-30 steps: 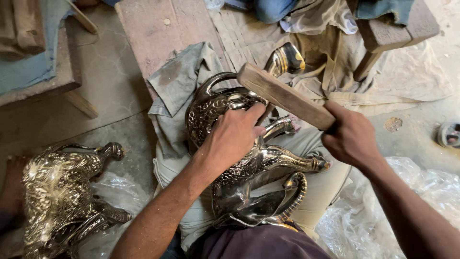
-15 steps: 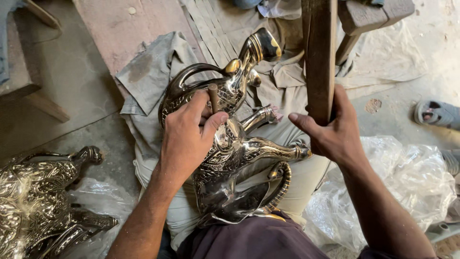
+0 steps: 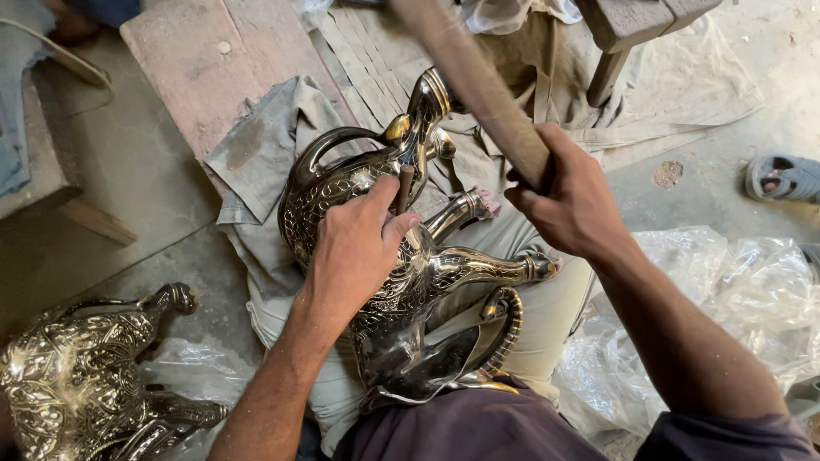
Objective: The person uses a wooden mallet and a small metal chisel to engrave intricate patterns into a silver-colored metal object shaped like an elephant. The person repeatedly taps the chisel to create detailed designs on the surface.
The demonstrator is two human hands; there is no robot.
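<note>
A shiny engraved metal animal figure [image 3: 444, 273] lies on its side across my lap, legs pointing right. My left hand [image 3: 354, 248] rests on its body and pinches a short brown punch [image 3: 403, 186] upright against the metal. Above and to the right of the figure, my right hand [image 3: 568, 201] is closed around the lower end of a long wooden bat [image 3: 478, 81]. The bat slants up and left over the figure's head and is blurred.
A second engraved metal figure [image 3: 68, 376] stands on the floor at lower left. A grey cloth [image 3: 256, 154] lies under the figure, a reddish board [image 3: 205, 60] behind it. Crumpled clear plastic [image 3: 726, 290] is at right, a sandalled foot [image 3: 786, 177] at far right, a wooden stool [image 3: 611, 72] at top.
My right hand lifted the wooden bat off the figure, swung it upright, and now tilts it to the left. My left hand has stayed on the figure's body.
</note>
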